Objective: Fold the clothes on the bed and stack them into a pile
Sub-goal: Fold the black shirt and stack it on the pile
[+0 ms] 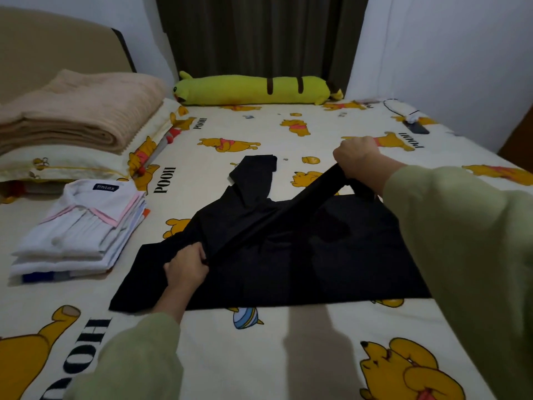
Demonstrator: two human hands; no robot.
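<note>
While black garment (288, 249) lies mid-bed (259, 356) on cartoon-bear sheet, left hand (186, 265) and right hand (356, 158) each clutch its fold; folded pile (83, 229) left, dark curtain (259, 33) behind

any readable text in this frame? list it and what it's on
"fintax": dark neck label of the white shirt topping the folded pile.
"POOH": printed repeatedly on the bedsheet, e.g. beside the pile.
Black garment held by both hands: no text visible.
</note>
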